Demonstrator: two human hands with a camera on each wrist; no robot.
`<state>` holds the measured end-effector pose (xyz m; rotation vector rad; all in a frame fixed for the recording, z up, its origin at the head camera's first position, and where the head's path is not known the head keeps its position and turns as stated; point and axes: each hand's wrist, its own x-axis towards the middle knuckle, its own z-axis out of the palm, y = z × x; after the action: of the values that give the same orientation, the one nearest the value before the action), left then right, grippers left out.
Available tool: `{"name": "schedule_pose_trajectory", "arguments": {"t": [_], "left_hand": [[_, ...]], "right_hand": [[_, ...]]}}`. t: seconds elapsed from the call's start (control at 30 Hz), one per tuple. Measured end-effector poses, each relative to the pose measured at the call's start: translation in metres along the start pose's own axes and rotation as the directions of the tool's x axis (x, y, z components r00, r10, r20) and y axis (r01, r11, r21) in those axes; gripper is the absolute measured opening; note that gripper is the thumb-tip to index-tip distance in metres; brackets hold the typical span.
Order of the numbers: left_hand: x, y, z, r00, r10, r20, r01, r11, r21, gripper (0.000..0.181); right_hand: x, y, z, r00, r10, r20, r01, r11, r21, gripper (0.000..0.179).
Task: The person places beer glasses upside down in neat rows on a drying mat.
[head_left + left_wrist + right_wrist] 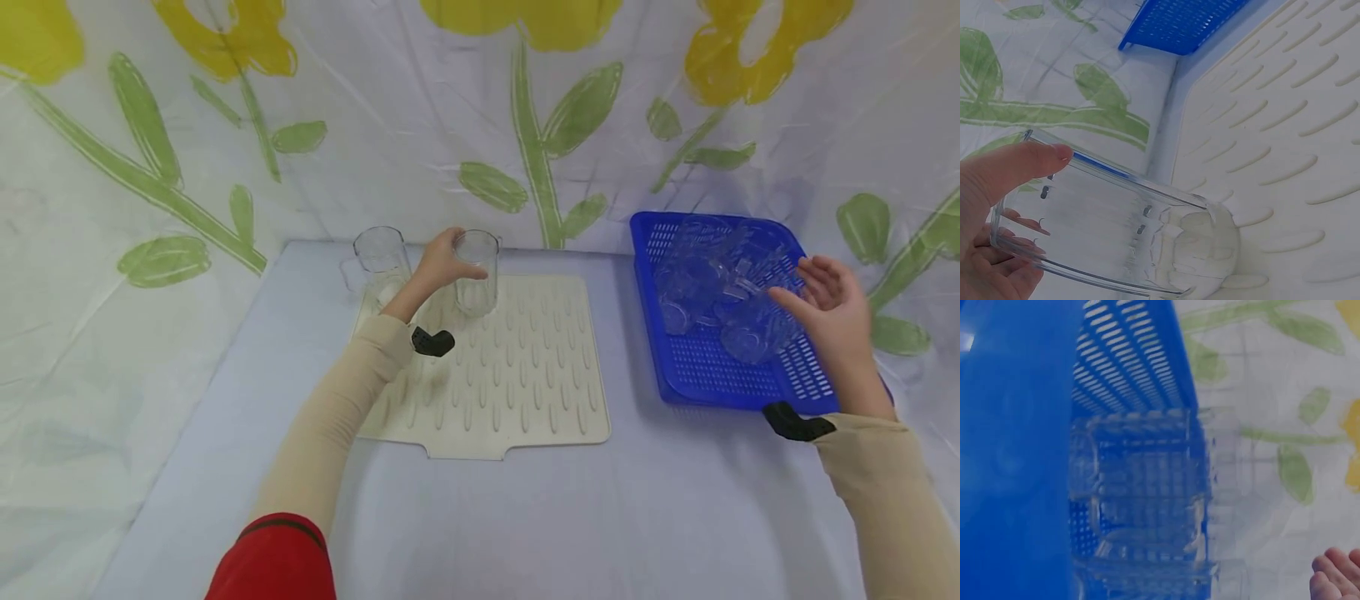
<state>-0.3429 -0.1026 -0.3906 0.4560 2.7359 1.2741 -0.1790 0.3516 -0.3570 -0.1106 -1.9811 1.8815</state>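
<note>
My left hand (442, 265) grips a clear glass mug (477, 287) near its rim, thumb on one side and fingers on the other. The mug (1122, 225) stands upright with its base at the cream ridged drying mat (525, 358). Left of that hand is a second glass mug (381, 258), upright at the mat's back left corner, partly hidden by the wrist. Over the right side of the blue basket (663, 379) is my right hand (836, 312), fingers loosely bent and holding nothing. Several clear glass mugs (750, 333) lie in the basket.
A pale cloth covers the table (480, 525). Behind it hangs a white sheet (390, 125) printed with yellow flowers and green leaves. The basket's blue wall (1016, 456) fills the left of the right wrist view.
</note>
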Motion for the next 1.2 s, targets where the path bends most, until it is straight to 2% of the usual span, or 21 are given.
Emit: {"name": "schedule_pose_trajectory", "arguments": {"t": [0.03, 0.07, 0.23, 0.27, 0.3, 0.37, 0.43, 0.5, 0.53, 0.6, 0.73, 0.77, 0.8, 0.9, 1.0, 1.2], "left_hand": [[0.000, 0.000, 0.000, 1.000, 0.001, 0.000, -0.001, 1.000, 0.002, 0.088], [0.000, 0.001, 0.000, 1.000, 0.001, 0.001, -0.001, 1.000, 0.005, 0.087], [-0.001, 0.001, 0.000, 1.000, -0.003, 0.004, 0.003, 1.000, 0.011, 0.086], [-0.001, 0.001, 0.000, 1.000, -0.003, 0.004, 0.002, 1.000, 0.012, 0.086], [-0.001, 0.001, 0.000, 1.000, 0.000, 0.003, 0.000, 1.000, 0.013, 0.086], [0.000, 0.002, 0.000, 1.000, 0.004, 0.002, -0.004, 1.000, 0.016, 0.086], [0.000, 0.002, 0.000, 1.000, 0.012, -0.001, -0.012, 1.000, 0.016, 0.086], [0.001, 0.002, -0.001, 1.000, 0.015, -0.004, -0.015, 1.000, 0.013, 0.085], [0.001, 0.002, -0.001, 1.000, 0.018, -0.006, -0.018, 1.000, 0.010, 0.085], [0.001, 0.002, -0.001, 1.000, 0.024, -0.008, -0.024, 1.000, 0.005, 0.085], [0.000, 0.001, -0.002, 1.000, 0.012, 0.000, -0.012, 1.000, -0.004, 0.086], [-0.001, 0.001, -0.003, 1.000, 0.006, 0.002, -0.006, 1.000, -0.005, 0.087], [-0.002, 0.001, -0.003, 1.000, 0.000, 0.003, 0.000, 1.000, -0.006, 0.087], [-0.004, 0.000, -0.005, 1.000, -0.010, 0.009, 0.010, 1.000, -0.007, 0.087], [-0.005, 0.001, -0.006, 1.000, -0.001, 0.014, 0.001, 1.000, -0.011, 0.087], [-0.006, 0.002, -0.005, 1.000, 0.008, 0.008, -0.008, 1.000, -0.010, 0.086]], "right_hand": [[0.003, 0.002, -0.002, 1.000, 0.002, -0.025, -0.003, 1.000, -0.020, 0.059], [0.014, 0.016, -0.014, 0.999, -0.019, -0.039, 0.018, 0.999, -0.029, 0.060], [0.025, 0.016, -0.022, 0.996, -0.025, -0.086, 0.008, 0.981, -0.195, 0.063], [0.026, 0.015, -0.023, 0.996, -0.027, -0.083, 0.006, 0.970, -0.243, 0.063], [0.020, 0.003, -0.016, 0.996, -0.006, -0.091, -0.022, 0.953, -0.304, 0.064], [0.025, 0.007, -0.022, 0.996, -0.004, -0.095, -0.034, 0.918, -0.394, 0.065], [0.030, 0.013, -0.029, 0.994, 0.006, -0.106, -0.051, 0.901, -0.431, 0.068], [0.036, 0.023, -0.037, 0.990, 0.018, -0.138, -0.077, 0.896, -0.437, 0.069], [0.039, 0.028, -0.041, 0.987, 0.027, -0.156, -0.090, 0.904, -0.418, 0.071], [0.044, 0.037, -0.049, 0.983, 0.065, -0.172, -0.134, 0.891, -0.434, 0.075], [0.052, 0.058, -0.065, 0.968, 0.177, -0.176, -0.244, 0.815, -0.525, 0.084], [0.054, 0.065, -0.070, 0.965, 0.201, -0.166, -0.260, 0.782, -0.567, 0.087], [0.058, 0.072, -0.076, 0.962, 0.219, -0.161, -0.271, 0.769, -0.579, 0.089], [0.069, 0.095, -0.091, 0.961, 0.234, -0.145, -0.274, 0.744, -0.610, 0.096], [0.078, 0.112, -0.103, 0.964, 0.229, -0.134, -0.262, 0.735, -0.625, 0.099], [0.083, 0.122, -0.111, 0.961, 0.259, -0.100, -0.260, 0.712, -0.652, 0.107]]}}
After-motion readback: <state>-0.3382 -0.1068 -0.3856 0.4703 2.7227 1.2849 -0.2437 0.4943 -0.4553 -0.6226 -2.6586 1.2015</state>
